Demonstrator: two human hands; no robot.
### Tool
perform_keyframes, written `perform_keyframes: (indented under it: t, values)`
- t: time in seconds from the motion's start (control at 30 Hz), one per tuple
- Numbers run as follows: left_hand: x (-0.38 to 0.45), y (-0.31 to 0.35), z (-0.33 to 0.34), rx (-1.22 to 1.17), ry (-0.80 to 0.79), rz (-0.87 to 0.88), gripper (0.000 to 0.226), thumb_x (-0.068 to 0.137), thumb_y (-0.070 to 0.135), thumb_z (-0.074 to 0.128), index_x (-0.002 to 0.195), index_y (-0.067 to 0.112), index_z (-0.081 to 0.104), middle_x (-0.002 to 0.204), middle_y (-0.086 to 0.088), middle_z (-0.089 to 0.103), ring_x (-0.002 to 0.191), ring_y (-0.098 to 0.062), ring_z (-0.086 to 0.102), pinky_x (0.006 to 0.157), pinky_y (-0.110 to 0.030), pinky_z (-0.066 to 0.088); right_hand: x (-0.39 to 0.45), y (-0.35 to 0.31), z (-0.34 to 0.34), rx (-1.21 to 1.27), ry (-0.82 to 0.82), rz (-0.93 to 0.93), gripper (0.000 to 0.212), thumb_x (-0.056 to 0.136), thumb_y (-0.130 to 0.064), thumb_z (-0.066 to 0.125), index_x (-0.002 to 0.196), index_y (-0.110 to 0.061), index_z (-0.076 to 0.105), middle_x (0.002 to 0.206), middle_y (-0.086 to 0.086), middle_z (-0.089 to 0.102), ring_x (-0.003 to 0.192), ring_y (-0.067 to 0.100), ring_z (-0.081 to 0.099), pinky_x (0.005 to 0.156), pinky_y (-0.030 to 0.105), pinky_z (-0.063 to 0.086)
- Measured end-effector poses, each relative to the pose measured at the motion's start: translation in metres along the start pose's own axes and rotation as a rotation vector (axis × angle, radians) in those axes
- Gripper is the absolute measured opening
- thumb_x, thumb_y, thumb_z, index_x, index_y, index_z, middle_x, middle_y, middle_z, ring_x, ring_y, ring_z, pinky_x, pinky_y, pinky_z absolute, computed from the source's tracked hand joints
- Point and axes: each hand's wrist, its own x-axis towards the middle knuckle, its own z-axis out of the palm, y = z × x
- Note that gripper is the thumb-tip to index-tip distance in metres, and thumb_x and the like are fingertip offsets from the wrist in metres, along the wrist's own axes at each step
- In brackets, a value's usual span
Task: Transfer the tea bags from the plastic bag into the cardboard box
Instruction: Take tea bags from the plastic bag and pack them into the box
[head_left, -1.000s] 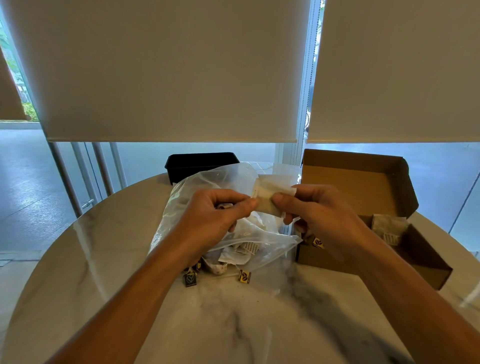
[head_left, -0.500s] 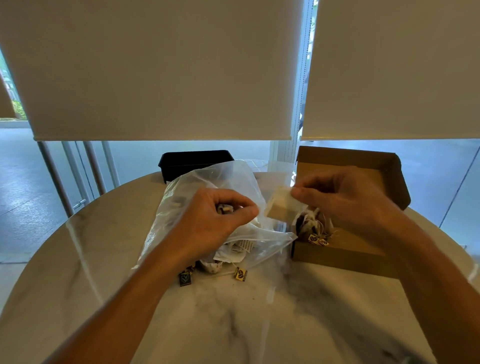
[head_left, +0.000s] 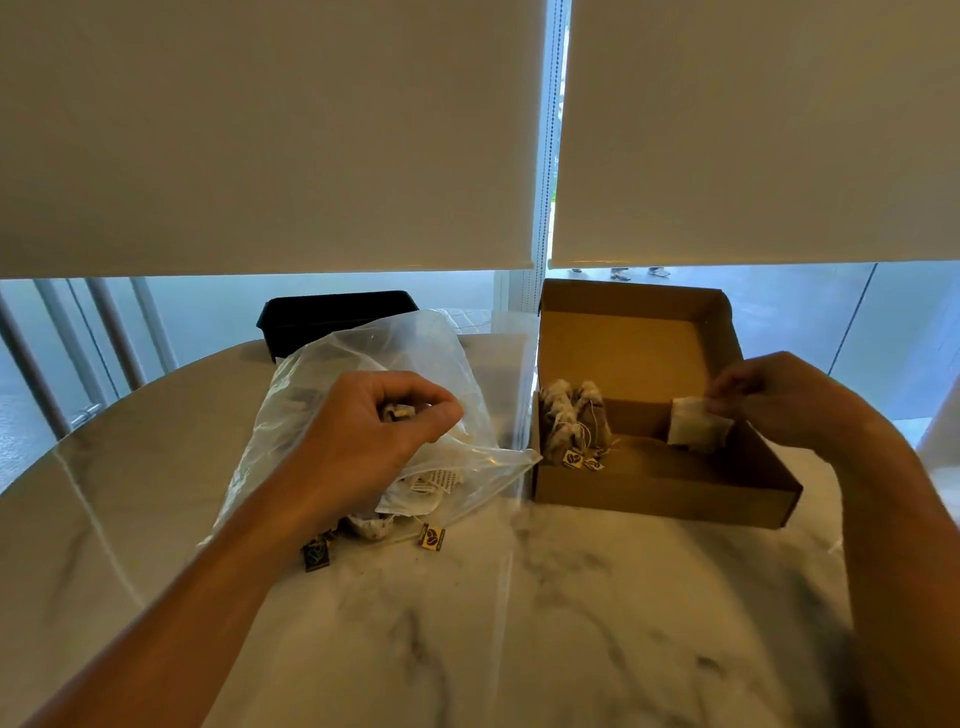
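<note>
1. one round white marble-patterned table carries everything.
2. open brown cardboard box sits right; crumpled clear plastic bag left, bags inside.
3. right hand pinches a pale square tea bag low inside the box; best eased down flat beside the standing cluster of tea bags.
4. left hand clenches something small, likely a tag, over the bag.
</note>
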Motion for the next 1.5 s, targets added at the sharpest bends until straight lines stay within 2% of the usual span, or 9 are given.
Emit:
perform_keyframes:
  t: [0.8, 1.0, 1.13, 1.23, 1.27, 1.3, 1.33, 1.4, 1.5]
  values:
    - [-0.001, 0.001, 0.0, -0.045, 0.013, -0.018, 0.004, 0.082, 0.025, 0.069, 0.082, 0.026, 0.073, 0.068, 0.017, 0.068, 0.064, 0.002, 0.061, 0.06, -0.013, 0.042, 0.009, 0.011, 0.018, -0.061, 0.096, 0.137, 0.031, 0.074, -0.009, 0.077, 0.091, -0.026, 0.058, 0.111, 0.011, 0.058, 0.094, 0.031, 0.054, 0.086, 0.043, 0.051]
    - [0.0, 0.007, -0.007, -0.409, -0.039, -0.143, 0.022, 0.091, 0.013, 0.056, 0.101, 0.026, 0.07, 0.081, -0.011, 0.059, 0.059, -0.015, 0.044, 0.039, -0.015, 0.035, -0.015, -0.039, 0.008, 0.096, 0.404, -0.075, 0.011, 0.084, -0.026, 0.069, 0.093, -0.021, 0.064, 0.097, 0.008, 0.068, 0.083, 0.023, 0.062, 0.076, 0.033, 0.051]
    - [-0.001, 0.016, -0.005, -0.528, -0.078, -0.176, 0.03, 0.094, 0.021, 0.048, 0.12, 0.032, 0.059, 0.104, -0.018, 0.063, 0.074, -0.028, 0.047, 0.034, -0.016, 0.03, -0.056, -0.112, 0.039, 0.423, 0.004, -0.352, 0.007, 0.083, -0.038, 0.068, 0.087, -0.038, 0.063, 0.086, -0.01, 0.066, 0.078, 0.007, 0.065, 0.069, 0.023, 0.053]
    - [-0.007, 0.027, 0.001, -0.518, -0.105, -0.195, 0.048, 0.084, 0.046, 0.046, 0.131, 0.037, 0.05, 0.08, -0.008, 0.07, 0.044, -0.017, 0.026, 0.037, -0.02, 0.037, -0.079, -0.144, 0.066, 0.374, -0.331, -0.524, 0.031, 0.083, -0.041, 0.066, 0.112, -0.047, 0.056, 0.095, -0.014, 0.062, 0.084, 0.004, 0.062, 0.074, 0.021, 0.053]
    - [-0.009, 0.03, 0.004, -0.52, -0.101, -0.211, 0.05, 0.085, 0.048, 0.043, 0.134, 0.037, 0.047, 0.089, -0.016, 0.069, 0.051, -0.034, 0.058, 0.039, -0.022, 0.004, -0.083, -0.149, 0.073, 0.365, -0.353, -0.571, 0.036, 0.084, -0.037, 0.066, 0.118, -0.046, 0.054, 0.096, -0.016, 0.061, 0.086, 0.004, 0.061, 0.076, 0.021, 0.052]
    - [-0.01, 0.032, 0.005, -0.518, -0.097, -0.232, 0.048, 0.089, 0.047, 0.04, 0.135, 0.037, 0.045, 0.106, -0.023, 0.059, 0.097, -0.046, 0.053, 0.08, -0.049, 0.049, -0.084, -0.151, 0.078, 0.365, -0.347, -0.609, 0.037, 0.086, -0.033, 0.066, 0.12, -0.043, 0.055, 0.098, -0.016, 0.061, 0.086, 0.004, 0.059, 0.075, 0.02, 0.051]
    - [-0.011, 0.032, 0.005, -0.509, -0.105, -0.246, 0.045, 0.092, 0.047, 0.036, 0.135, 0.038, 0.045, 0.114, -0.027, 0.052, 0.073, -0.037, 0.066, 0.042, -0.018, 0.049, -0.085, -0.153, 0.083, 0.367, -0.326, -0.635, 0.035, 0.087, -0.029, 0.066, 0.12, -0.038, 0.058, 0.1, -0.014, 0.062, 0.085, 0.005, 0.058, 0.074, 0.019, 0.051]
    - [-0.011, 0.03, 0.006, -0.501, -0.132, -0.257, 0.041, 0.092, 0.049, 0.034, 0.131, 0.04, 0.046, 0.113, -0.018, 0.064, 0.043, -0.012, 0.054, 0.035, -0.016, 0.029, -0.086, -0.154, 0.089, 0.375, -0.274, -0.646, 0.024, 0.089, -0.025, 0.064, 0.112, -0.028, 0.064, 0.099, -0.009, 0.065, 0.081, 0.005, 0.057, 0.073, 0.018, 0.049]
    - [-0.009, 0.027, 0.003, -0.491, -0.179, -0.265, 0.045, 0.084, 0.053, 0.039, 0.124, 0.037, 0.053, 0.106, -0.005, 0.066, 0.037, -0.004, 0.041, 0.037, -0.018, 0.025, -0.084, -0.152, 0.091, 0.407, -0.219, -0.625, 0.009, 0.089, -0.026, 0.063, 0.097, -0.026, 0.067, 0.083, -0.013, 0.063, 0.076, 0.001, 0.058, 0.069, 0.014, 0.047]
